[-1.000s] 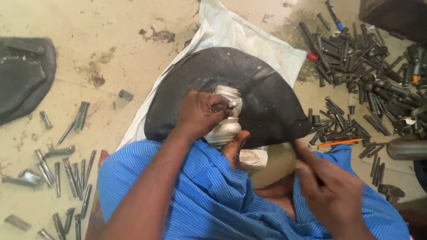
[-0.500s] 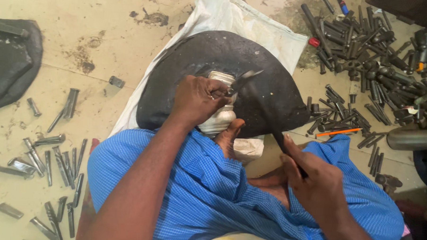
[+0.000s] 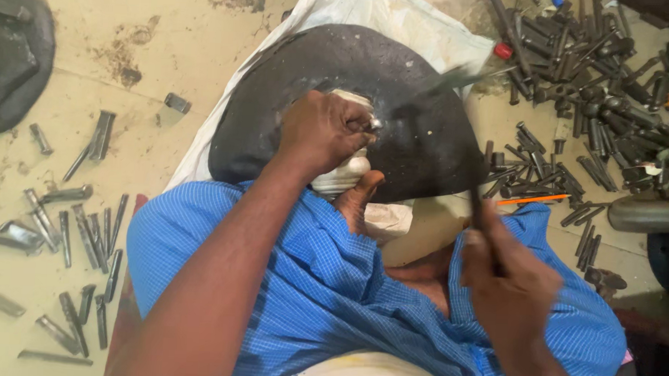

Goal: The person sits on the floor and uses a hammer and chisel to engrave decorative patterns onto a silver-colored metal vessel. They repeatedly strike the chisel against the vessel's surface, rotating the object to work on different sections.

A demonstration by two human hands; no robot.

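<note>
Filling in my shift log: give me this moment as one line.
left hand: grips pale metal piece on black rounded block | right hand: holds thin dark tool, blurred | floor: scattered grey metal rods

Black slab point(image 3: 398, 71): matt, scuffed, rubber-like. Workpiece point(image 3: 342, 173): dull pale metal. Floor rods point(image 3: 88, 231): grey metal. Garment point(image 3: 309, 283): blue woven cloth.

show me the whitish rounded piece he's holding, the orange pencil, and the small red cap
whitish rounded metal piece point(image 3: 340, 175), head view, lower bulge below the left hand point(image 3: 323, 130)
thin orange pencil point(image 3: 533, 199), head view, mid-shaft
small red cap point(image 3: 503, 51), head view, its top
</note>
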